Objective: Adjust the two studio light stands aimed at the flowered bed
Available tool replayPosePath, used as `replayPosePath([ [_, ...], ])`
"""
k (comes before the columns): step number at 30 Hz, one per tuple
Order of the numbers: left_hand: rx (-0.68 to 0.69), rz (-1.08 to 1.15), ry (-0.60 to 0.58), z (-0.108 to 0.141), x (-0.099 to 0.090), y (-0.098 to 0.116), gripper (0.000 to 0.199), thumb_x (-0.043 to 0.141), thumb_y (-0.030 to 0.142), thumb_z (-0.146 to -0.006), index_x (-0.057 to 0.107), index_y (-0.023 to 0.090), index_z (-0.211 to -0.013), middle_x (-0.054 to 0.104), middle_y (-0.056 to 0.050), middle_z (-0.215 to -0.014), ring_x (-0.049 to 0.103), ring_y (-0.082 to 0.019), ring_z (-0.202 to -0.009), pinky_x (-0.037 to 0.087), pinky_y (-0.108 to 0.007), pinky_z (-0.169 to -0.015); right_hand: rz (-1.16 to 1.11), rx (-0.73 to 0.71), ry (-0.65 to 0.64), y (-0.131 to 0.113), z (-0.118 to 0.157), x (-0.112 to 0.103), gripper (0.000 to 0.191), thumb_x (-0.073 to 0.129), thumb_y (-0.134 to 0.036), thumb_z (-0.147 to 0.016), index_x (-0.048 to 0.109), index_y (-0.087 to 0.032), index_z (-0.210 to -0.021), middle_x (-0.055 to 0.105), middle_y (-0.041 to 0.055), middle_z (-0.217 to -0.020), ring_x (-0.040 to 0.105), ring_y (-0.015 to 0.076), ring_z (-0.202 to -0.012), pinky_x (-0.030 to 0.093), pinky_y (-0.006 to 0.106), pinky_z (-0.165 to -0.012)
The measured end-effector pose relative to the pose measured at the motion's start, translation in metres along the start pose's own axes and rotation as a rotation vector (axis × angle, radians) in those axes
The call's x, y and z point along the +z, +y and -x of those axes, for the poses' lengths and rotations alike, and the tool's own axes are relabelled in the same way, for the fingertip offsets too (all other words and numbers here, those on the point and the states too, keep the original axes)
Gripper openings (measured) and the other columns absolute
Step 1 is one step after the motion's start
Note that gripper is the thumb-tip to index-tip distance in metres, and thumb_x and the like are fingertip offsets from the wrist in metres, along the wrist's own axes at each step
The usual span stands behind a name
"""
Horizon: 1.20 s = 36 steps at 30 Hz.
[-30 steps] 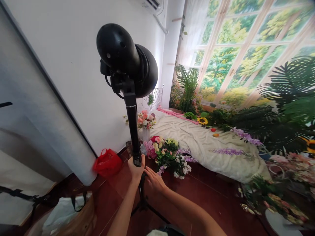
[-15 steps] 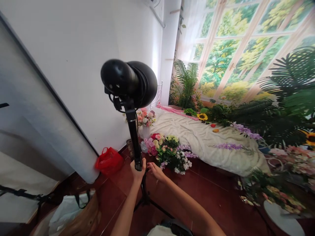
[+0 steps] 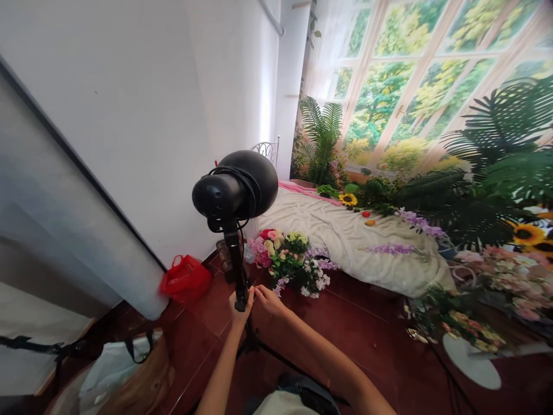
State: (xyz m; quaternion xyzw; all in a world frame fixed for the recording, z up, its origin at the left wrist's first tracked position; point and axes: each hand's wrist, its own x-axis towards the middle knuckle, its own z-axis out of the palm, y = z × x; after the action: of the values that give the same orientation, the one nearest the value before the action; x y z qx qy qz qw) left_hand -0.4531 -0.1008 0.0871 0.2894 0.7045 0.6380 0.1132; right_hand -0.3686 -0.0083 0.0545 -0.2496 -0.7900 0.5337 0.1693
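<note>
Plainly, the left hand has the lamp pole inside its fingers.

We are facing the light stand, its lamp sitting on top. To its left, a carrier bag is lying on the floor near the wall, and a tote bag is sitting nearer us. To its right, a bunch of flowers is resting before a blanket, on which a flower spray is lying. Behind the blanket, a palm is standing before a window scene.
</note>
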Motion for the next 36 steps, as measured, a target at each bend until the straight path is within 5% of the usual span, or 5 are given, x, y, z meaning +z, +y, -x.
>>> replayPosePath([
  [9, -0.022, 0.057, 0.033, 0.004, 0.004, -0.011, 0.033, 0.067, 0.046, -0.063, 0.055, 0.016, -0.056, 0.058, -0.002, -0.052, 0.054, -0.013, -0.046, 0.045, -0.024, -0.044, -0.082, 0.059, 0.065, 0.003, -0.008, 0.005, 0.023, 0.048, -0.036, -0.088, 0.062, -0.018, -0.086, 0.066, 0.0032, -0.085, 0.062, 0.0166, -0.080, 0.049, 0.026, -0.072],
  [17, -0.013, 0.014, 0.021, 0.003, 0.003, -0.024, 0.029, 0.065, 0.040, -0.067, 0.053, 0.016, -0.055, 0.052, 0.000, -0.052, 0.051, -0.012, -0.046, 0.041, -0.023, -0.043, -0.223, 0.410, 0.108, -0.004, -0.029, 0.010, 0.014, 0.053, -0.017, -0.079, 0.061, -0.013, -0.090, 0.063, 0.0021, -0.073, 0.057, 0.0115, -0.057, 0.046, 0.021, -0.053],
  [21, -0.028, 0.033, 0.031, 0.003, 0.004, -0.023, 0.031, 0.065, 0.043, -0.066, 0.054, 0.016, -0.055, 0.055, -0.001, -0.052, 0.053, -0.013, -0.048, 0.044, -0.024, -0.046, -0.241, 0.297, 0.107, 0.003, -0.024, 0.008, 0.023, 0.048, -0.031, -0.086, 0.063, -0.015, -0.081, 0.066, 0.0047, -0.079, 0.062, 0.0156, -0.073, 0.049, 0.024, -0.063],
  [29, 0.049, 0.060, 0.054, 0.002, 0.004, -0.024, 0.029, 0.067, 0.041, -0.065, 0.056, 0.016, -0.055, 0.058, -0.002, -0.053, 0.054, -0.013, -0.049, 0.045, -0.023, -0.048, -0.554, -0.007, 0.032, 0.021, 0.005, 0.007, 0.039, 0.064, -0.050, -0.076, 0.064, -0.019, -0.100, 0.067, 0.0052, -0.101, 0.061, 0.0187, -0.096, 0.048, 0.030, -0.085],
  [36, 0.014, 0.042, 0.039, 0.003, 0.003, -0.024, 0.030, 0.066, 0.042, -0.066, 0.055, 0.017, -0.053, 0.057, -0.001, -0.051, 0.053, -0.013, -0.048, 0.044, -0.023, -0.048, -0.420, 0.095, 0.075, 0.012, -0.007, 0.005, 0.048, 0.064, -0.065, -0.067, 0.055, -0.018, -0.067, 0.057, -0.0026, -0.061, 0.053, 0.0121, -0.060, 0.045, 0.024, -0.061],
])
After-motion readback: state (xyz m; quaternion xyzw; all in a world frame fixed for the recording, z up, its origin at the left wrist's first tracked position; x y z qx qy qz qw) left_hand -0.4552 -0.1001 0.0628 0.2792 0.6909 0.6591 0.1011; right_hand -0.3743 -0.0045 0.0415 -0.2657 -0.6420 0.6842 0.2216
